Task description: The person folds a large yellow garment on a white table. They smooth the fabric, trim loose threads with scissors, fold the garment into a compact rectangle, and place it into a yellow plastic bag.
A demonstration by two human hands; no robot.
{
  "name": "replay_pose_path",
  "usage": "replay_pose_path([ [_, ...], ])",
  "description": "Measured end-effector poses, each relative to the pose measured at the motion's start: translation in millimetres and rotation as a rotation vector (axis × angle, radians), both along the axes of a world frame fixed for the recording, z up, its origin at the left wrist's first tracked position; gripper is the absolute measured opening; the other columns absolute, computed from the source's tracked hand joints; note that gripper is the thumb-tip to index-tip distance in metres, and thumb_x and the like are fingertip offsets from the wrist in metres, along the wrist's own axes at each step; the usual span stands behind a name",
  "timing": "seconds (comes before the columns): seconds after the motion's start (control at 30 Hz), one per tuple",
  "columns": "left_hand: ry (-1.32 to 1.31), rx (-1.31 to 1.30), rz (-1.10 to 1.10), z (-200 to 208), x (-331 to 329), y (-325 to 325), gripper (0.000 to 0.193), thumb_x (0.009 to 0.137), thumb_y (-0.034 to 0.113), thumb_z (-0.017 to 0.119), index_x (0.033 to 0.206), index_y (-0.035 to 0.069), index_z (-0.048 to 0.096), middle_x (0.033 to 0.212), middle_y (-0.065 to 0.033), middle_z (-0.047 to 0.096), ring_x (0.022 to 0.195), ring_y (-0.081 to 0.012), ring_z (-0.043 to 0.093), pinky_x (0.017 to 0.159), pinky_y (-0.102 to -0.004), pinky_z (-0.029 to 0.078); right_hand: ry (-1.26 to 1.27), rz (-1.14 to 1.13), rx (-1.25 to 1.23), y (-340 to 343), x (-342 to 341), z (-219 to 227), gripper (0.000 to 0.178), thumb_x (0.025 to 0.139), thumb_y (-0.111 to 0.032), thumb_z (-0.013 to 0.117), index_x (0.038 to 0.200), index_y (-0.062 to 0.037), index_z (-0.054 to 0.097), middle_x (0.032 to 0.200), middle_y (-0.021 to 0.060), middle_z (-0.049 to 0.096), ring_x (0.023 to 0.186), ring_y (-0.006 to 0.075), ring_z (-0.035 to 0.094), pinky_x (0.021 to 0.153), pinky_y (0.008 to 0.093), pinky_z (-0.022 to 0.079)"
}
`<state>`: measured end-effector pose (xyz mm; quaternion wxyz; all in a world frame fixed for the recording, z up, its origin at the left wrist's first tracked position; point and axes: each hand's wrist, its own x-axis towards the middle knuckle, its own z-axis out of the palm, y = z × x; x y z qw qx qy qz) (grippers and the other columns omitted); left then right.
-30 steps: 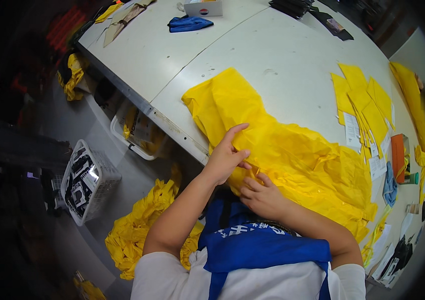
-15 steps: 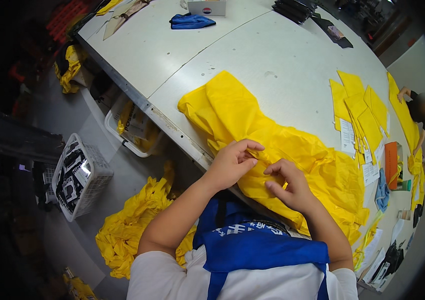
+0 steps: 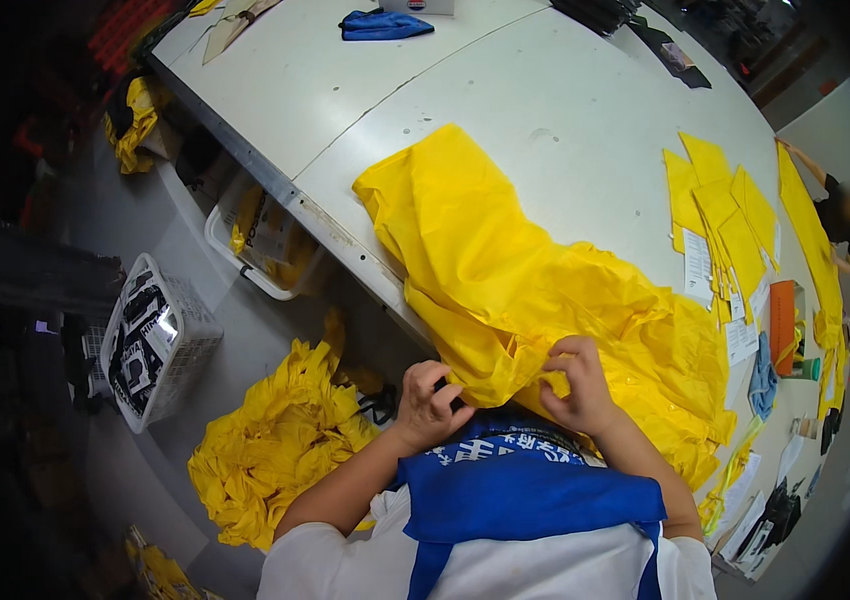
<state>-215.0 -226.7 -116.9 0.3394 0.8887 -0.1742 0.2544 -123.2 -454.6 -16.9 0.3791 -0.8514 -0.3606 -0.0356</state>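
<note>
A large piece of crumpled yellow fabric (image 3: 490,250) lies along the near edge of the white table, partly hanging over it towards my blue apron (image 3: 530,495). My left hand (image 3: 428,405) is at the table's edge, fingers curled around a small black object that mostly hides in the grip. It sits just left of the fabric's lower fold. On the fabric's near side, my right hand (image 3: 580,385) has bent fingers and thumb closing on a gathered bit of the yellow cloth.
Below the table edge are a yellow fabric heap (image 3: 275,440), a white basket of black-and-white packages (image 3: 180,340) and a white bin (image 3: 245,265). Cut yellow pieces (image 3: 720,210) with paper slips and an orange box (image 3: 783,320) lie right. Another person (image 3: 840,215) works at far right.
My left hand has moved down and towards me, from above the fabric to the table's edge. My right hand has dropped slightly and closed on the cloth. The fabric's near part has shifted.
</note>
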Motion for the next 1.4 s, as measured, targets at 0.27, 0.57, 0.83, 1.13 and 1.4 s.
replay_pose_path([
  [0.27, 0.565, -0.229, -0.351, 71.0, 28.9, 24.6, 0.039, 0.073, 0.003, 0.061, 0.110, 0.011, 0.055, 0.111, -0.0122, 0.052, 0.102, -0.0307, 0.054, 0.089, -0.0373, 0.046, -0.313, 0.191, -0.153, 26.7, 11.3, 5.5, 0.023, 0.072, -0.008, 0.068, 0.093, -0.0140, 0.061, 0.099, 0.0034, 0.059, 0.094, 0.0236, 0.055, 0.084, 0.0381, 0.040],
  [0.57, 0.897, -1.262, -0.102, 79.2, 95.4, -17.1, 0.011, 0.087, 0.007, 0.064, 0.096, 0.001, 0.060, 0.083, 0.0000, 0.059, 0.076, -0.0079, 0.054, 0.071, -0.0215, 0.045, -0.084, 0.213, 0.054, 39.8, 13.3, 12.5, 0.027, 0.072, 0.006, 0.066, 0.094, -0.0068, 0.058, 0.094, 0.0084, 0.062, 0.090, 0.0290, 0.059, 0.078, 0.0369, 0.045],
  [0.83, 0.668, -0.855, -0.128, 99.2, 75.5, -16.5, 0.011, 0.086, 0.005, 0.065, 0.096, 0.000, 0.062, 0.082, -0.0023, 0.064, 0.075, -0.0076, 0.058, 0.071, -0.0228, 0.047, -0.085, -0.099, 0.174, 38.4, 11.8, 20.0, 0.019, 0.073, 0.002, 0.070, 0.088, -0.0033, 0.060, 0.078, 0.0117, 0.062, 0.070, 0.0281, 0.061, 0.060, 0.0343, 0.048],
  [1.13, 0.338, -0.504, -0.140, 108.7, 70.4, -9.4, 0.023, 0.075, 0.007, 0.073, 0.095, 0.001, 0.064, 0.085, -0.0107, 0.065, 0.076, -0.0195, 0.064, 0.070, -0.0266, 0.048, -0.079, -0.160, 0.151, 44.4, 4.4, 23.9, 0.016, 0.074, -0.001, 0.070, 0.086, -0.0045, 0.060, 0.075, 0.0107, 0.061, 0.066, 0.0286, 0.060, 0.058, 0.0345, 0.047],
  [1.4, 0.674, -0.779, -0.021, 57.5, 60.7, 14.2, 0.024, 0.079, 0.003, 0.069, 0.101, 0.005, 0.061, 0.091, -0.0078, 0.066, 0.082, -0.0146, 0.062, 0.074, -0.0267, 0.048, 0.176, -0.224, 0.044, -13.0, 13.0, 26.4, 0.033, 0.080, -0.008, 0.067, 0.111, -0.0046, 0.057, 0.107, 0.0166, 0.060, 0.102, 0.0316, 0.058, 0.088, 0.0362, 0.046],
])
